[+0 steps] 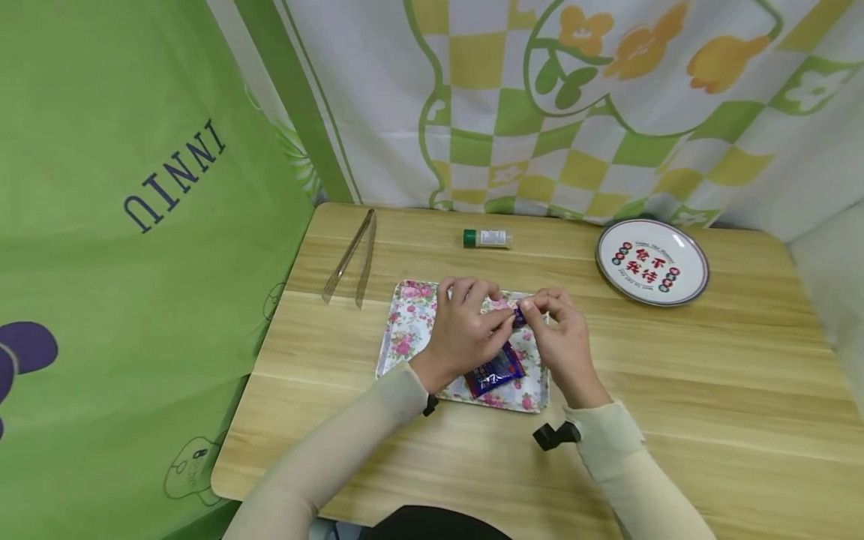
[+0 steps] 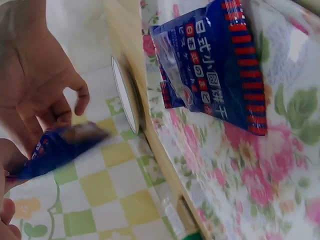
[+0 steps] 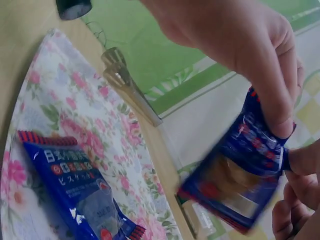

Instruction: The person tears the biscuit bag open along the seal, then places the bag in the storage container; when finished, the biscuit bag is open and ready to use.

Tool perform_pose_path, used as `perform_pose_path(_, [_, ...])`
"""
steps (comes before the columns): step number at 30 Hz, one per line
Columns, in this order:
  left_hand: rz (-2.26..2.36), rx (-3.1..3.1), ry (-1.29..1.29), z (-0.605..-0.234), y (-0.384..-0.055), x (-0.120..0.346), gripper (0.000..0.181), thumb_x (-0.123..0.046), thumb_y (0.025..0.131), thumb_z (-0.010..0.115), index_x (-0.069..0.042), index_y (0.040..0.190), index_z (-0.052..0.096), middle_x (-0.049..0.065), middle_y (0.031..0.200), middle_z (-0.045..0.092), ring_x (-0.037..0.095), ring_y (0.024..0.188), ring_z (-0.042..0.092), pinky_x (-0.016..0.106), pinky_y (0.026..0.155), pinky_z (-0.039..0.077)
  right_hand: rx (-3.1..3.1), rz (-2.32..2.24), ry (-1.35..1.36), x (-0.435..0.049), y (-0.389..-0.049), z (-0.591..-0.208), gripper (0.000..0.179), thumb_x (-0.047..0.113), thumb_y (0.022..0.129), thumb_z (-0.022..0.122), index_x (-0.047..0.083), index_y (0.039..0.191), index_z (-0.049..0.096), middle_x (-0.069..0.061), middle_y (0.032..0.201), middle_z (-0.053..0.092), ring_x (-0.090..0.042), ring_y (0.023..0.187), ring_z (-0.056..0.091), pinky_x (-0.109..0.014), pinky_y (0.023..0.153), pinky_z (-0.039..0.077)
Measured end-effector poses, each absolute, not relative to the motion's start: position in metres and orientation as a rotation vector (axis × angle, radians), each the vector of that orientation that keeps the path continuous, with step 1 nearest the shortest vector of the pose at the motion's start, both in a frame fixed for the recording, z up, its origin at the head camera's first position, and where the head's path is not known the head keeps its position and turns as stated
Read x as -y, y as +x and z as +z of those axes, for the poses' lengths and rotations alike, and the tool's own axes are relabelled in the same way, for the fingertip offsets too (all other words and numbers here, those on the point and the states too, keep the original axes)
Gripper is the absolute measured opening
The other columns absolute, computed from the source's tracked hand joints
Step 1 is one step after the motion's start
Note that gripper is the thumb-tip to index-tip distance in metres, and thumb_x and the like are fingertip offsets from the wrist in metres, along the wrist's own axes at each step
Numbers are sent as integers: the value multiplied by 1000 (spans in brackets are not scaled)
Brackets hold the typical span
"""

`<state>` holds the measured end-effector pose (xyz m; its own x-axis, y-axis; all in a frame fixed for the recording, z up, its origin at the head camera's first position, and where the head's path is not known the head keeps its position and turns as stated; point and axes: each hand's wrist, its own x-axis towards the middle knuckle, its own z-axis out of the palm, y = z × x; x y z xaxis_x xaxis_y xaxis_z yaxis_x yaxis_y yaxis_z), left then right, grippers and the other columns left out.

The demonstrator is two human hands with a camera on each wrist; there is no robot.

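Note:
Over the tray, my left hand [image 1: 466,326] and right hand [image 1: 563,337] meet with their fingertips on a small blue biscuit packet [image 3: 235,170]. The left hand [image 3: 250,45] pinches it, thumb across its printed front. From the other side, right-hand fingers [image 3: 302,175] pinch its edge. Biscuit shows through a see-through window. A second blue biscuit packet [image 2: 212,65], with red-striped ends, lies on the flowered tray [image 1: 405,315] beneath the hands. In the head view, the hands cover most of the held packet.
Metal tongs [image 1: 354,259] lie on the wooden table [image 1: 675,375] at back left. A small green-capped bottle [image 1: 487,238] lies on its side behind the tray. To the back right stands a round plate [image 1: 628,281] with red characters. Curtains hang behind and at left.

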<state>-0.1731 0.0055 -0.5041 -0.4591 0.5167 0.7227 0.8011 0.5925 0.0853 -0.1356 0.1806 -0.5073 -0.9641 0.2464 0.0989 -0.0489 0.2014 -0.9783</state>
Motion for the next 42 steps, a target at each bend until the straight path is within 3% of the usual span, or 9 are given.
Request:
perform_pose_path(15, [-941, 2202, -919, -509, -167, -13, 13, -24, 91, 74, -20, 85, 84, 1, 105, 55, 25, 96, 47, 50, 90, 33, 2148, 1919, -346, -180, -138, -504, 34, 21, 105, 57, -13, 105, 62, -7, 115, 49, -17, 107, 45, -29, 88, 39])
perform_pose_path(23, [-922, 2184, -922, -520, -150, -1, 13, -21, 90, 73, -18, 82, 84, 0, 102, 52, 26, 95, 44, 52, 89, 32, 2150, 2039, -547, -181, -135, -513, 36, 31, 109, 47, -3, 114, 56, -6, 117, 47, -18, 109, 42, -32, 91, 39])
perform_pose_path(32, [-1103, 2238, -810, -523, -154, 10, 11, -23, 91, 76, -14, 89, 83, 3, 104, 53, 29, 96, 46, 53, 91, 30, 2230, 1769, -114, -191, -139, -502, 26, 16, 105, 58, -9, 107, 64, -11, 116, 55, -16, 105, 49, -31, 90, 39])
perform_pose_path(37, [-1141, 2400, -748, -525, -163, 15, 11, -27, 91, 76, -19, 89, 82, 0, 104, 53, 28, 97, 47, 52, 91, 29, 2347, 1587, 112, -205, -144, -502, 10, 5, 99, 65, -3, 102, 71, -18, 121, 57, -21, 110, 50, -41, 90, 35])
perform_pose_path(42, [-1188, 2634, -650, -529, -171, 21, 12, -32, 91, 75, -22, 91, 81, -2, 106, 54, 22, 100, 44, 53, 94, 28, 2444, 1473, 251, -215, -153, -502, 10, 10, 99, 68, 2, 101, 73, -15, 119, 58, -27, 118, 50, -51, 98, 36])
